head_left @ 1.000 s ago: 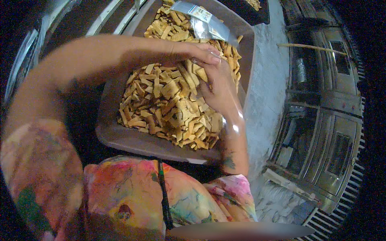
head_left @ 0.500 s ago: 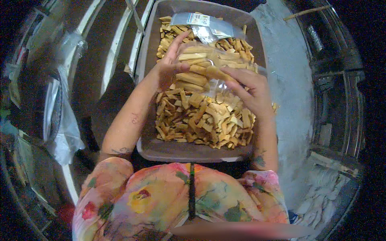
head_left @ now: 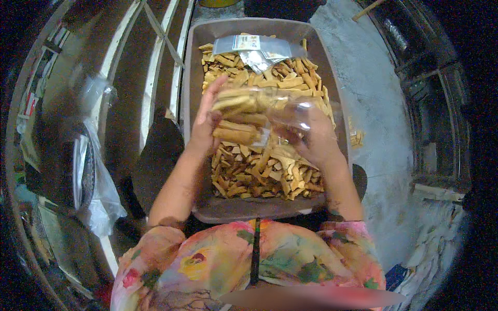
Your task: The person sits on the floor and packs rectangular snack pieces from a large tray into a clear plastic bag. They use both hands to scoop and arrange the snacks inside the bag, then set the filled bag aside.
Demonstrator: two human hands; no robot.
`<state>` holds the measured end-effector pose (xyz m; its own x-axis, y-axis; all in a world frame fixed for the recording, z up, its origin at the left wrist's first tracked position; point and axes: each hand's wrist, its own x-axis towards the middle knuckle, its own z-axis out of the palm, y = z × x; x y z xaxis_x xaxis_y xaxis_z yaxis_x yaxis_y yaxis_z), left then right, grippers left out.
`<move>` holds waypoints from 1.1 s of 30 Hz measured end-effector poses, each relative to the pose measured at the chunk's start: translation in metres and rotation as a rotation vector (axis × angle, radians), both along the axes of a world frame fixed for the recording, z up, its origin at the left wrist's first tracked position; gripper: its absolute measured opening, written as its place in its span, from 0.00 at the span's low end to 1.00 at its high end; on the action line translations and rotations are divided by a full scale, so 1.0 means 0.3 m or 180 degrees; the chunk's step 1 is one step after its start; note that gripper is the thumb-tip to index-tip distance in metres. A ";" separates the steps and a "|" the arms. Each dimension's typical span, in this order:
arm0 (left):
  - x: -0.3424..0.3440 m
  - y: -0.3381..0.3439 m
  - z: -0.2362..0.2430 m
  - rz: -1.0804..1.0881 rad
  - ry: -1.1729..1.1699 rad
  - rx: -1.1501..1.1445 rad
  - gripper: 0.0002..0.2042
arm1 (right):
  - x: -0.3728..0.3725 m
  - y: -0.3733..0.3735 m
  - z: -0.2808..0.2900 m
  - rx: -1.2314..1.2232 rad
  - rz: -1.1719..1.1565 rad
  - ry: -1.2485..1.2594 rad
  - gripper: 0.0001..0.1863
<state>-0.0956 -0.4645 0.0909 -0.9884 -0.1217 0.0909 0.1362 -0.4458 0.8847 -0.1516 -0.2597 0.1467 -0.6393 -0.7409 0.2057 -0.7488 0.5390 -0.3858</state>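
I am remotely cupping a clear bag (head_left: pixel 242 105) in the half-curled left hand (head_left: pixel 205 123), seemingly for support, the right hand (head_left: pixel 317 139) blurring, its grip indeterminate.

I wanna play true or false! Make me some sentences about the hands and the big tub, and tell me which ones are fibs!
1. The left hand touches a clear plastic bag with tan stick-like pieces in it. True.
2. The right hand lies flat on the floor. False: it is up at the bag, over the brownish tub.
3. Flat plastic packets lie at the far end of the tub. True.
4. All the loose tan pieces are gone from the tub. False: lots of them lie in it.
5. The person wears plain black. False: the flowery top has many colours.
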 end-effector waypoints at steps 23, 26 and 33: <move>0.001 0.025 -0.022 0.0001 0.0174 -0.0534 0.48 | 0.022 -0.033 -0.061 -0.1038 0.0145 -0.1373 0.18; 0.006 0.029 -0.023 0.0074 0.0251 -0.0628 0.49 | 0.020 -0.055 -0.065 -0.1522 0.0163 -0.0497 0.16; -0.007 0.022 -0.052 0.0035 0.0452 -0.0900 0.48 | 0.013 -0.056 -0.091 -0.0677 -0.0598 -0.1342 0.17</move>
